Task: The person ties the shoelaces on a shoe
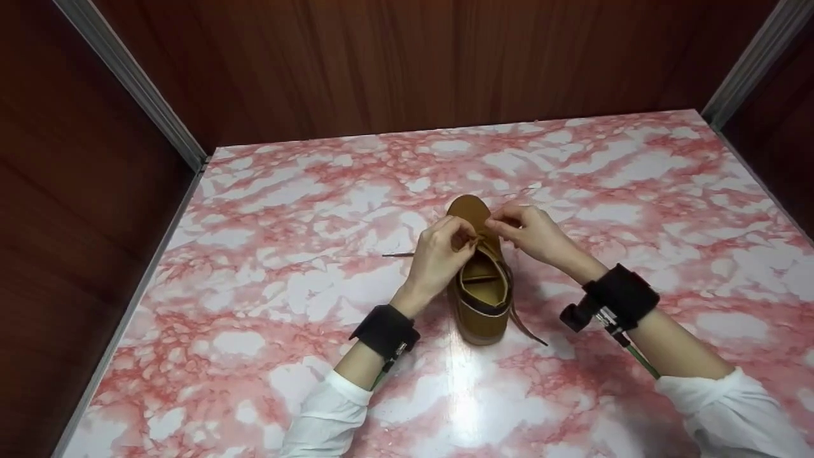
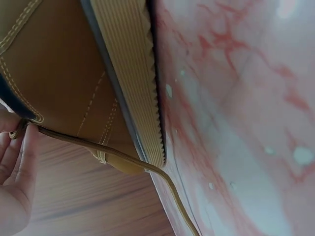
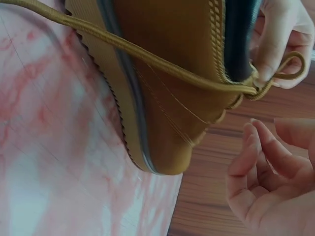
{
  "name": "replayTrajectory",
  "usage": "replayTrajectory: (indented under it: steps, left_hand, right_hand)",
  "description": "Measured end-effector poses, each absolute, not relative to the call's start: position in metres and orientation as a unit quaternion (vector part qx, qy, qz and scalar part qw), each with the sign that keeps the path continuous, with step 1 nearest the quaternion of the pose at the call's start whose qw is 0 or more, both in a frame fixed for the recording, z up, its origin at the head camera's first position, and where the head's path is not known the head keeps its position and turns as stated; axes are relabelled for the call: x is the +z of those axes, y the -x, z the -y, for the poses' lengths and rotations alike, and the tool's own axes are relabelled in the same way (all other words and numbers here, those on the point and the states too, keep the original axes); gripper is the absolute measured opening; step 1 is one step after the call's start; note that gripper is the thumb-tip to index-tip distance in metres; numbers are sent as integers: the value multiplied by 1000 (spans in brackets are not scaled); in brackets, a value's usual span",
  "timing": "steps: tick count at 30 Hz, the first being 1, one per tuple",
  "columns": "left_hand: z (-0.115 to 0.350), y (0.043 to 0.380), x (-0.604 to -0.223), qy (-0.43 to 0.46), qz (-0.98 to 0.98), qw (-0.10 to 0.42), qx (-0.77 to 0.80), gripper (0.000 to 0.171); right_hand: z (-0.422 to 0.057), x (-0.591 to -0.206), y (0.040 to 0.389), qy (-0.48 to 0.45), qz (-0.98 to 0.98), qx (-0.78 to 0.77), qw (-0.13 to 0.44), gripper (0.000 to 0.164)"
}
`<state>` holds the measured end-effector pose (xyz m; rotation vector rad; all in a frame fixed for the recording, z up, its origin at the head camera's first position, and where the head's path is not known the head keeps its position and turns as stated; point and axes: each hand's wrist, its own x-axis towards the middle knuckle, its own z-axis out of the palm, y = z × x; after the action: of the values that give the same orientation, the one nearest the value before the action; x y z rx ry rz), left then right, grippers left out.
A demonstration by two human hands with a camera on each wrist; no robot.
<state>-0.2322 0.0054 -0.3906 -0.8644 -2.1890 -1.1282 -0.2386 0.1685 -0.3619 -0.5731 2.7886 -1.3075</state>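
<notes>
A tan lace-up shoe (image 1: 484, 327) with a dark collar stands upright on the table, its toe pointing away from me. At the top of its lacing my left hand (image 1: 439, 254) pinches the brown shoelace (image 3: 162, 64) between thumb and fingers; a small lace loop (image 3: 301, 61) sticks out beside those fingers in the right wrist view. My right hand (image 1: 531, 232) hovers just right of the lacing, thumb apart from its loosely bent fingers (image 3: 241, 162), nothing between them. One lace end (image 1: 531, 334) trails down the shoe's right side, another (image 1: 397, 255) lies out to the left.
The shoe stands on a red-and-white marbled tabletop (image 1: 286, 305). Dark wood panels (image 1: 407, 63) with metal corner strips (image 1: 137, 83) rise at the back and both sides. Each wrist wears a black strap (image 1: 626, 296) with a small camera.
</notes>
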Motion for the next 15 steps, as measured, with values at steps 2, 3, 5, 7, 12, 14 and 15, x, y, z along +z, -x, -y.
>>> replayTrajectory:
  steps: [2, 3, 5, 7, 12, 14, 15]
  left_hand:
    - [-5, 232, -391, 325, 810, 272, -406, 14]
    - [-5, 232, -391, 328, 809, 276, -402, 14]
    - [-5, 231, -391, 332, 809, 282, -396, 14]
    - [-5, 231, -392, 333, 809, 286, -392, 14]
    - [-5, 231, -392, 334, 806, 289, -394, 14]
    - [-5, 231, -392, 335, 805, 290, -394, 15]
    - [-5, 231, -392, 336, 805, 290, -394, 14]
  right_hand:
    - [-167, -365, 239, 192, -889, -416, 23, 27]
    - [-166, -366, 240, 196, -888, -416, 29, 27]
    - [-165, -369, 240, 201, -884, -420, 37, 25]
    - [-164, -371, 240, 202, -880, -428, 42, 24]
    - [-161, -372, 241, 204, -871, -446, 29, 23]
    - [-160, -372, 241, 206, -871, -445, 23, 22]
    - [-160, -372, 241, 206, -871, -444, 22, 22]
